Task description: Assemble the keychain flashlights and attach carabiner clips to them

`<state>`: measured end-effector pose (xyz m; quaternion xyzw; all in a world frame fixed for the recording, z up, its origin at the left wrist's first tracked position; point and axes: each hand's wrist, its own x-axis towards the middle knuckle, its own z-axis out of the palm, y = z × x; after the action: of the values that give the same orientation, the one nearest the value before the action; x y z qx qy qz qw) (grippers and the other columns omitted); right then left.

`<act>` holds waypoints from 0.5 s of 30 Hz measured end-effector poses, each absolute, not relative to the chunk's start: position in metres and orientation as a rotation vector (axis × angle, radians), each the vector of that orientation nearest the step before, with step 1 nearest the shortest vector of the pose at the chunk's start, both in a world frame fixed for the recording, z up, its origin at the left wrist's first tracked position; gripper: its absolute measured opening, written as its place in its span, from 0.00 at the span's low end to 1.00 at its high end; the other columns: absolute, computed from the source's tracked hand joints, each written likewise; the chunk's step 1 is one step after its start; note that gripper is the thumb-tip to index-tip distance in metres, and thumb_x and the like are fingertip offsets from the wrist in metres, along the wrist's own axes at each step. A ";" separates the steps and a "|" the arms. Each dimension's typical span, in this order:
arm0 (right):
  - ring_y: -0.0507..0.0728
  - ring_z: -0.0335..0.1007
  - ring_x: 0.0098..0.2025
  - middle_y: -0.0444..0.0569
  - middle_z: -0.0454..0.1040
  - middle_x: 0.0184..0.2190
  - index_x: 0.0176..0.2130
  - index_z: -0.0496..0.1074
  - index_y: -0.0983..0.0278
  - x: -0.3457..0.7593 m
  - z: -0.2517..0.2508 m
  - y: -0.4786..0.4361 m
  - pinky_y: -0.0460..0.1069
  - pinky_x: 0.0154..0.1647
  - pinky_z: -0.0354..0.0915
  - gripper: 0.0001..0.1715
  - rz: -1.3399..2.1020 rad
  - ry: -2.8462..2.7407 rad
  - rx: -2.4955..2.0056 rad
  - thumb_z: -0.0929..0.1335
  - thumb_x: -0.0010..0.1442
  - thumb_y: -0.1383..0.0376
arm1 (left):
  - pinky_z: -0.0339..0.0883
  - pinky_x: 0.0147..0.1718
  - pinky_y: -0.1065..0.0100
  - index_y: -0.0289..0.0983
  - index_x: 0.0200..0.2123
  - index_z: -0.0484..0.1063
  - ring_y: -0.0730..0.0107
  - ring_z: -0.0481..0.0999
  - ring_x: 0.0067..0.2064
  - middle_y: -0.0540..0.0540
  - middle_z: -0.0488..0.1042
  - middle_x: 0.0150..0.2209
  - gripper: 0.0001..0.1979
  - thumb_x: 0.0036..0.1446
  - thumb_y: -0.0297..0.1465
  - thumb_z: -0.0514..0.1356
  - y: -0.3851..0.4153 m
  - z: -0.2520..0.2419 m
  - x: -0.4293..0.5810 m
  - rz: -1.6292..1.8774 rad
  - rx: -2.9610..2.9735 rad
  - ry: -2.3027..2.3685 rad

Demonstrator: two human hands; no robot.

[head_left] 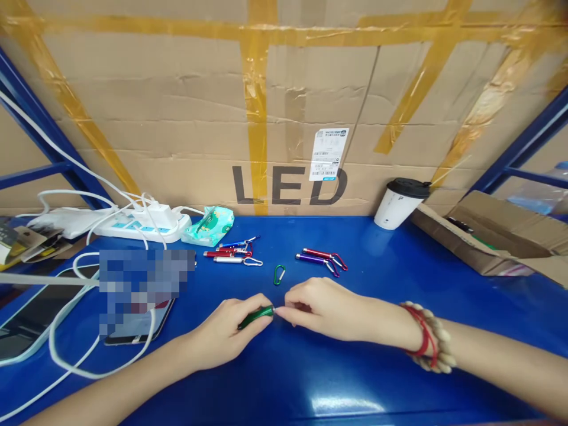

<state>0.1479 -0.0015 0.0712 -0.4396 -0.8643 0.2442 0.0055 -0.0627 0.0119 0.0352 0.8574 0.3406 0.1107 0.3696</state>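
Note:
My left hand is closed around a small green metal flashlight, whose end points right. At that end, the thumb and forefinger of my right hand are pinched together; what sits between the fingertips is too small to make out. Just beyond the hands lies a loose green carabiner. Farther left is a group of slim blue, red and silver flashlights with carabiners attached. To the right of the loose carabiner lie a red and a purple flashlight, also with carabiners.
Phones and white cables crowd the left side of the blue table, before a power strip. A teal tissue pack lies beside it. A lidded paper cup and an open cardboard box stand at right.

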 end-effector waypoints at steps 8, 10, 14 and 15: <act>0.40 0.57 0.28 0.46 0.69 0.32 0.32 0.68 0.68 0.187 0.056 -0.013 0.39 0.30 0.42 0.30 0.471 -2.675 -1.545 0.51 0.62 0.51 | 0.48 0.25 0.72 0.38 0.35 0.57 0.76 0.52 0.24 0.56 0.54 0.23 0.11 0.63 0.38 0.43 0.001 0.043 -0.052 0.375 2.138 1.032; 0.41 0.60 0.30 0.45 0.70 0.34 0.34 0.70 0.66 0.193 0.059 -0.015 0.39 0.30 0.43 0.28 0.479 -2.659 -1.538 0.52 0.61 0.50 | 0.49 0.25 0.72 0.37 0.35 0.57 0.77 0.53 0.24 0.56 0.55 0.22 0.12 0.63 0.39 0.43 -0.001 0.043 -0.041 0.401 2.039 1.027; 0.43 0.65 0.36 0.43 0.70 0.37 0.40 0.71 0.60 0.197 0.064 -0.006 0.39 0.32 0.51 0.22 0.458 -2.611 -1.488 0.56 0.60 0.52 | 0.46 0.19 0.74 0.36 0.35 0.57 0.80 0.52 0.18 0.58 0.56 0.18 0.17 0.61 0.45 0.45 -0.003 0.034 -0.009 0.527 1.690 0.978; 0.44 0.66 0.37 0.44 0.70 0.38 0.41 0.71 0.60 0.197 0.065 -0.002 0.39 0.34 0.53 0.21 0.447 -2.595 -1.475 0.57 0.60 0.53 | 0.47 0.19 0.74 0.36 0.35 0.57 0.80 0.53 0.18 0.58 0.57 0.18 0.17 0.61 0.45 0.46 -0.003 0.032 -0.001 0.562 1.655 0.941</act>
<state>0.1968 -0.0016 0.0648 -0.4878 -0.8582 0.1477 0.0617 -0.0007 -0.0026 0.0317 0.6983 0.3970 0.2372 0.5464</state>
